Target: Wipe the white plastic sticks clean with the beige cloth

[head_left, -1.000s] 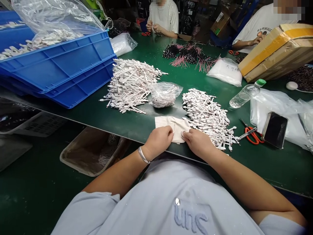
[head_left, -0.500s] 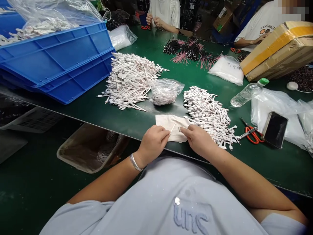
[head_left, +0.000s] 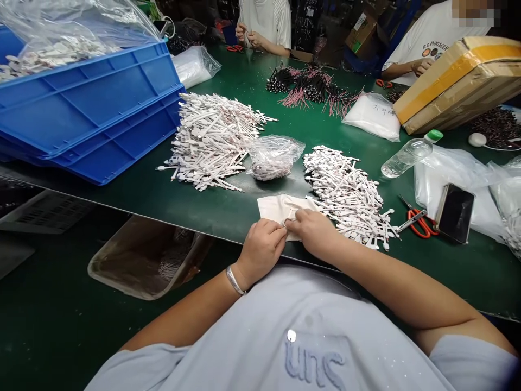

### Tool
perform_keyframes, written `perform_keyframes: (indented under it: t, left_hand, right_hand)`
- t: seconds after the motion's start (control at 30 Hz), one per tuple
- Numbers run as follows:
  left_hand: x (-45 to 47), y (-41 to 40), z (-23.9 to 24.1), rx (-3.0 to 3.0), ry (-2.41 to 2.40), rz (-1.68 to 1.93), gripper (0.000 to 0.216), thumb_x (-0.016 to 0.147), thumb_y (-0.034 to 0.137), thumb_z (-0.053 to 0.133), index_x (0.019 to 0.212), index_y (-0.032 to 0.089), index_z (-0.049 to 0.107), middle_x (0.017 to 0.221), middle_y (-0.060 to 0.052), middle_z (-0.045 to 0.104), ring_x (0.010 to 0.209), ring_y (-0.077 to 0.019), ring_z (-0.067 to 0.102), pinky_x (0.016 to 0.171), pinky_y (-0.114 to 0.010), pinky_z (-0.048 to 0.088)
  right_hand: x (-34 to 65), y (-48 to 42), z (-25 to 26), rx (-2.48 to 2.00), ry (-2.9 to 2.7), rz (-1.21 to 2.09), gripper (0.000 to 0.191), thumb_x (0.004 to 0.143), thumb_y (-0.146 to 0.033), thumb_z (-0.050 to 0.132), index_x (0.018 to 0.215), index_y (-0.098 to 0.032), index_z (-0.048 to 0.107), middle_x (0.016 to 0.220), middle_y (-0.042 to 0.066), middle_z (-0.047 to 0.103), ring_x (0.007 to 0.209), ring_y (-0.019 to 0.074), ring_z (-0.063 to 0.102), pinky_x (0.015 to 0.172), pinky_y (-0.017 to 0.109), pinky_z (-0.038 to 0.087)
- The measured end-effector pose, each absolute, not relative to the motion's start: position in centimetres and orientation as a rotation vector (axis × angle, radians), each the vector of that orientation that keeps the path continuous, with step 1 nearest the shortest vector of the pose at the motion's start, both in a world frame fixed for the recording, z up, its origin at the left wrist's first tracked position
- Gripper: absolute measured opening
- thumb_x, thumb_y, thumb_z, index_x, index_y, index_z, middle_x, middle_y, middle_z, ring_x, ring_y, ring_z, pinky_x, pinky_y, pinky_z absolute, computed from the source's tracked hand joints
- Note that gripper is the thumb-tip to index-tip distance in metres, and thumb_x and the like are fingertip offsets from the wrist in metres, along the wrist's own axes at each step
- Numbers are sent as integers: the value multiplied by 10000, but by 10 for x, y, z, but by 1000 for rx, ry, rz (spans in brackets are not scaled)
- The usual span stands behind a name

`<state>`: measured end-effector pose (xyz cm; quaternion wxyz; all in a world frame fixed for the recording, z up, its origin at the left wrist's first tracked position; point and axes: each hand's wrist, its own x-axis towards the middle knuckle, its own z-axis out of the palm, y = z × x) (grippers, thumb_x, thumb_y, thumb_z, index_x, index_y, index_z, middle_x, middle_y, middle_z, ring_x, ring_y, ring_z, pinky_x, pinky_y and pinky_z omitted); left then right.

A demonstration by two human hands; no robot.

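Right hand [head_left: 311, 231] is closing in on left hand [head_left: 264, 244] over cream cloth [head_left: 280, 206], lying at 12 o'clock — fingertips pinching, can't tell on what. White cable pile [head_left: 345, 195] sitting at 1 o'clock. Keeping cloth flat should help.

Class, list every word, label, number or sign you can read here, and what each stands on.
"uns": pale blue shirt of the wearer, perhaps "sun" upside down.
"REMINISCEN": white shirt of a co-worker, its end hidden.
Handwriting on the white plastic bag: too unclear to read.
Label on the brown carton at the back: too small to read.
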<state>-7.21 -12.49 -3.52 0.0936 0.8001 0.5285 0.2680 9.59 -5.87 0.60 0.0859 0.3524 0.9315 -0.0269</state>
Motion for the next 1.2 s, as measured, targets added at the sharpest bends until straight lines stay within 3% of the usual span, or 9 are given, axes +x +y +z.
perform_keyframes:
  t: [0.2, 0.4, 0.5, 0.57, 0.67, 0.8, 0.93, 1.2]
  left_hand:
    - [-73, -125, -37, 2382, 1569, 849, 197, 901, 201, 468, 926, 186, 663, 900, -50, 668, 855, -185, 523, 793, -341, 426]
    - [-74, -124, -44, 2389, 1554, 969, 162, 877, 191, 516, 948, 185, 662, 907, -52, 671, 858, -193, 535, 791, -353, 442]
    - [-74, -123, -46, 2408, 1536, 1008, 149, 870, 183, 528, 942, 183, 658, 899, -55, 669, 849, -195, 540, 782, -356, 448]
    - [-74, -123, -47, 2424, 1530, 1020, 143, 866, 180, 533, 941, 187, 656, 900, -56, 669, 842, -196, 546, 781, -361, 450]
    - [-75, -122, -48, 2450, 1533, 1004, 140, 862, 181, 539, 944, 192, 653, 896, -54, 668, 837, -199, 555, 781, -366, 449]
    - [-74, -121, -48, 2481, 1544, 994, 144, 855, 180, 548, 953, 187, 654, 890, -56, 667, 834, -204, 558, 769, -366, 452]
    - [-72, -120, -47, 2488, 1550, 1012, 142, 851, 182, 553, 947, 191, 657, 885, -54, 669, 822, -207, 558, 761, -366, 456]
    - [-74, -120, -47, 2499, 1544, 1011, 138, 848, 180, 556, 942, 188, 657, 876, -57, 672, 814, -204, 562, 755, -363, 462]
  right_hand:
    - [98, -54, -2, 1241, 2787, 31, 239, 965, -199, 552, 1181, -255, 636, 960, 101, 516, 911, 257, 439, 743, 316, 325]
    - [116, -63, -1, 1526, 2920, -58, 209, 892, -400, 708, 1026, -241, 689, 1329, 85, 393, 1187, 292, 322, 981, 405, 265]
    - [174, -48, -1, 1938, 2871, -31, 152, 908, -308, 683, 982, -175, 678, 1272, 102, 447, 1150, 254, 386, 998, 352, 297]
    - [236, -34, 1, 2436, 2527, 127, 295, 894, -297, 691, 1133, -142, 614, 1241, 126, 465, 1143, 278, 390, 997, 384, 305]
    - [332, -19, 4, 3129, 1591, 277, 628, 827, -401, 749, 1321, -137, 466, 1278, 166, 406, 1167, 354, 351, 964, 455, 325]
    - [406, -7, 4, 3339, 933, -31, 920, 732, -476, 819, 1413, -123, 311, 1296, 207, 365, 1197, 375, 322, 992, 474, 310]
    - [419, 5, -2, 3374, 834, -183, 982, 686, -436, 841, 1420, -127, 267, 1300, 213, 347, 1209, 383, 309, 1000, 491, 318]
    - [414, 1, -13, 3499, 968, 87, 900, 689, -384, 818, 1394, -193, 291, 1275, 166, 369, 1200, 359, 342, 1016, 471, 327]
